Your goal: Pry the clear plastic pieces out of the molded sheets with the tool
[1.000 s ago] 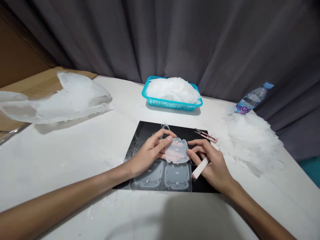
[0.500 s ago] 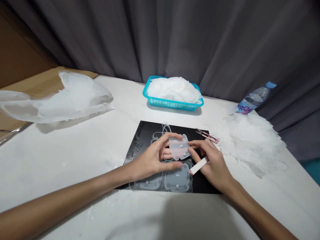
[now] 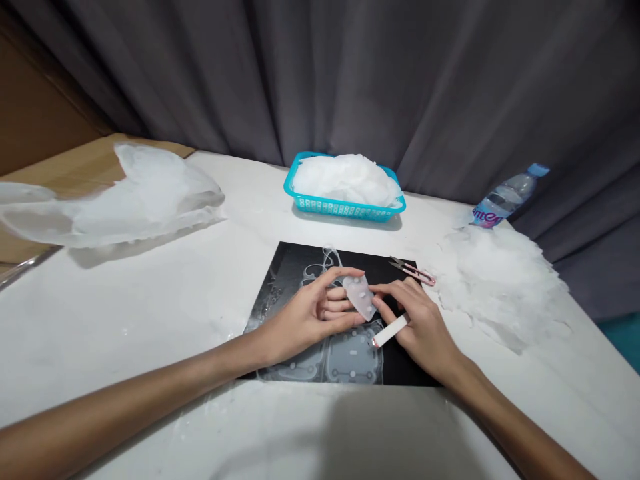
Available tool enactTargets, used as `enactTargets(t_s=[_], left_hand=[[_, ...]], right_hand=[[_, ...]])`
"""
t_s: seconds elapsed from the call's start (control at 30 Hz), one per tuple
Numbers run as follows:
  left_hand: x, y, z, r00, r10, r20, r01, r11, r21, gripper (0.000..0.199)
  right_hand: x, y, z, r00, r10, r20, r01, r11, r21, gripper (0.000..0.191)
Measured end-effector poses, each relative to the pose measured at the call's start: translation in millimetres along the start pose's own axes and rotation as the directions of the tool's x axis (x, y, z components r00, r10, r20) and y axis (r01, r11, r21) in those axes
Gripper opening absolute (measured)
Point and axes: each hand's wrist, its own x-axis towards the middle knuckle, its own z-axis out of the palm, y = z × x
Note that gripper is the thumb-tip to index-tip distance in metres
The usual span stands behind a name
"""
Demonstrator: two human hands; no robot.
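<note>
A small translucent silicone pad [image 3: 360,297] with raised dots is held up and tilted between both hands. My left hand [image 3: 327,303] has the pad at its fingertips, index finger at the top and thumb at the bottom. My right hand [image 3: 417,317] pinches the pad's right edge with thumb and forefinger. Tucked in the same hand is a white stick-like tool [image 3: 391,331] with a reddish end; its exact kind is unclear. Under the hands, a clear moulded silicone sheet [image 3: 354,357] with pad shapes lies on a black board [image 3: 400,370].
Thread snips [image 3: 413,271] lie on the board's upper right edge. Behind stands a turquoise basket [image 3: 345,208] full of white translucent pieces. More such pieces [image 3: 500,287] are heaped at right beside a water bottle [image 3: 510,197]. A plastic bag [image 3: 130,200] lies at left near cardboard [image 3: 75,163].
The pad has turned from facing me broadly to a narrower, tilted angle. My left thumb has come up to its lower edge. The white tool has shifted slightly left with my right hand.
</note>
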Motion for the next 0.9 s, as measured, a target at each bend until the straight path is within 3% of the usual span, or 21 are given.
enactTargets(t_s=[0.2, 0.43, 0.67, 0.9], left_hand=[[0.7, 2.4, 2.2, 1.000, 0.000, -0.028, -0.001, 1.000, -0.023, 0.055], [5.8, 3.5, -2.4, 0.981, -0.071, -0.182, 0.049, 0.991, -0.123, 0.050], [7.7, 6.4, -6.9, 0.988, -0.075, -0.133, 0.046, 0.977, -0.208, 0.048], [7.9, 6.3, -6.2, 0.982, -0.084, -0.170, 0.054, 0.983, -0.173, 0.039]], right_hand=[[0.6, 0.0, 0.7, 1.000, 0.020, -0.006, -0.019, 0.999, 0.034, 0.017], [-0.7, -5.7, -1.2, 0.996, 0.005, -0.084, 0.009, 0.986, 0.168, 0.025], [-2.5, -9.1, -0.4, 0.992, -0.089, -0.091, 0.103, 0.983, 0.153, 0.029], [-3.5, -2.3, 4.6, 0.994, -0.037, -0.102, 0.053, 0.985, 0.163, 0.039]])
